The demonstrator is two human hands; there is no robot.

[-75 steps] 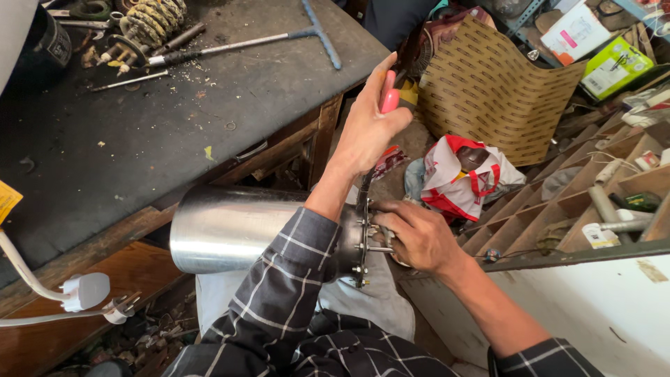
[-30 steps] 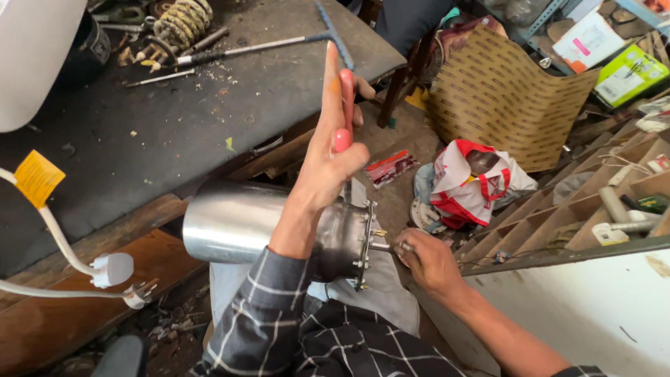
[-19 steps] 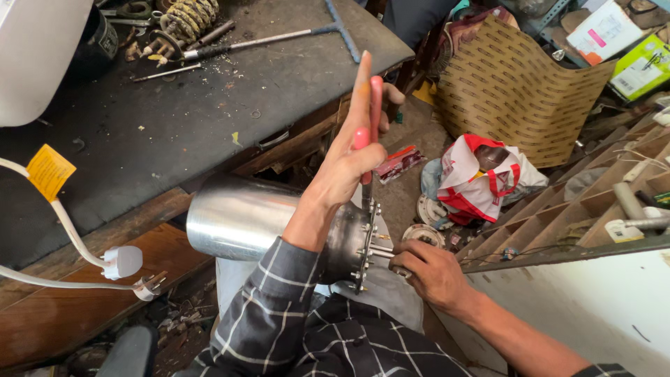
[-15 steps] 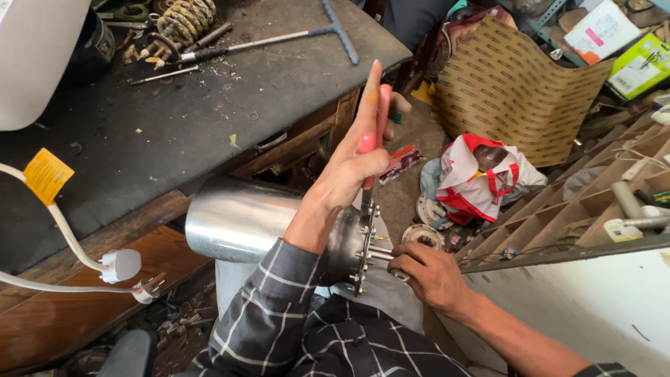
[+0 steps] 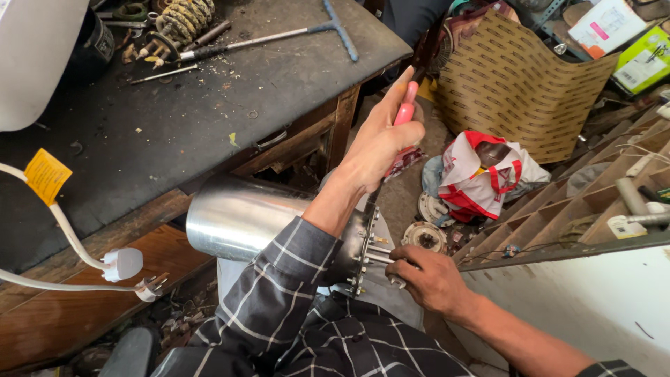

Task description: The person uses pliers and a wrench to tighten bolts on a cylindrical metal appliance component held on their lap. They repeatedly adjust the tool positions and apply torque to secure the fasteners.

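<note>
Prying at dark end flange of shiny steel cylindrical tank with pink-handled screwdriver, gripped in left hand; right hand pinching flange studs (lap-held). Next, probably: steadier leverage at seam.

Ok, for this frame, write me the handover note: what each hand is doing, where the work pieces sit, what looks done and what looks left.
Left hand: gripped around a pink-handled screwdriver, shaft running down to the flange plate on the end of the steel tank.
Right hand: steadying the metal tubes that stick out of that flange.
The tank lies on its side across the lap, beside the dark workbench.
Done: tank positioned, tool at the flange.
Left: bolts around the flange rim appear still seated; whether any are loose I cannot tell.
</note>
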